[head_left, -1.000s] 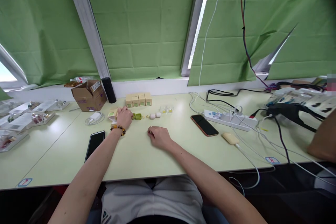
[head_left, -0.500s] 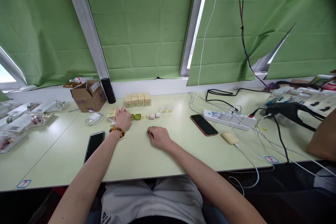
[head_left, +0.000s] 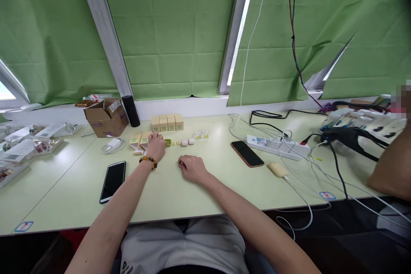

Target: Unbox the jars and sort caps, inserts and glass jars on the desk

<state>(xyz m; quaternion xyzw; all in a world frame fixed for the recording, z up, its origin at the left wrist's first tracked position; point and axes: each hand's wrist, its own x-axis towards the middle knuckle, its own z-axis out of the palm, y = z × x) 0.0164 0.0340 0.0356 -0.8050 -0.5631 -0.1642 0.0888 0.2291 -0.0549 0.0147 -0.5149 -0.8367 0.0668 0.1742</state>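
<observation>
My left hand (head_left: 156, 147), with a beaded bracelet (head_left: 148, 162) at the wrist, reaches down with curled fingers beside a small green container (head_left: 168, 142). What its fingertips hold, if anything, is hidden. To its left stand two small opened beige cartons (head_left: 135, 140) with green labels. Right of the green container lie tiny yellow pieces (head_left: 175, 143), two pale pink rounded cases (head_left: 184, 142) and clear cups with yellow bits (head_left: 201, 135). My right hand (head_left: 193, 168) rests on the table in a loose fist, and nothing shows in it.
Several closed beige cartons (head_left: 167, 123) stand in a row at the back. A brown box (head_left: 107, 118), black cylinder (head_left: 130, 111), white charger (head_left: 113, 143) and phone (head_left: 112, 181) are left. Another phone (head_left: 247, 153), a power strip (head_left: 278, 147) and cables lie right, near another person's arm (head_left: 390, 162).
My left hand has shifted right, towards the green container. A second opened carton now shows beside the first, and one green container is covered by the hand. My right hand stays in place.
</observation>
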